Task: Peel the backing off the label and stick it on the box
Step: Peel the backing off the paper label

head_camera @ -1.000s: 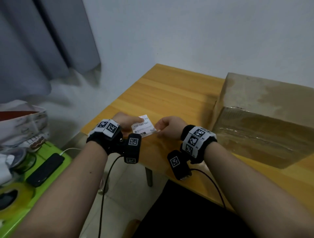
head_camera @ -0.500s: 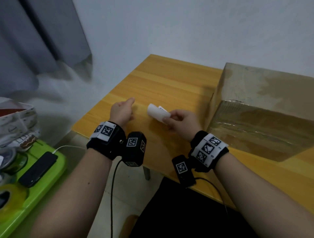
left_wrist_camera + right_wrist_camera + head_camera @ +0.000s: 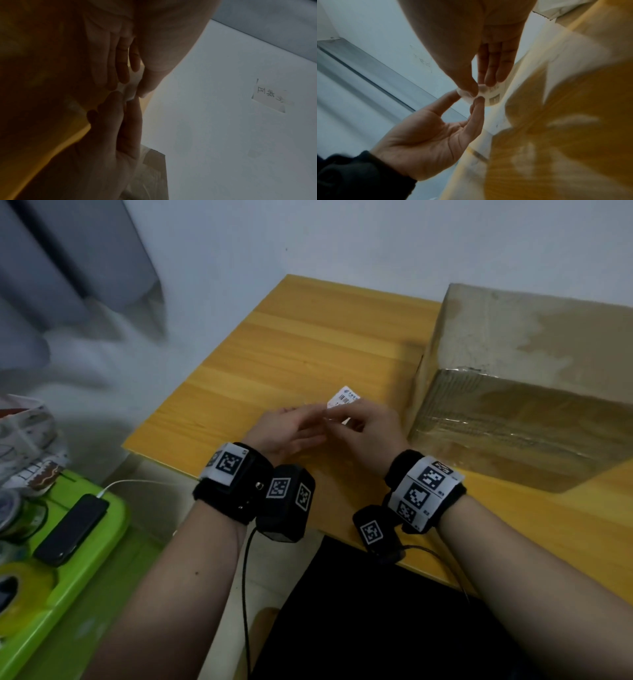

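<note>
Presently, shipping label (image 3: 343, 398) held above the table just left of the cardboard box (image 3: 534, 392), right hand (image 3: 373, 429) pinching it steady while left hand (image 3: 291, 426) pinches one edge, likely to start the backing.

We see bare table (image 3: 291, 344) ahead and left of our hands. The box (image 3: 534, 392) blocks the right side. A wall (image 3: 342, 234) closes off the table's far edge.
</note>
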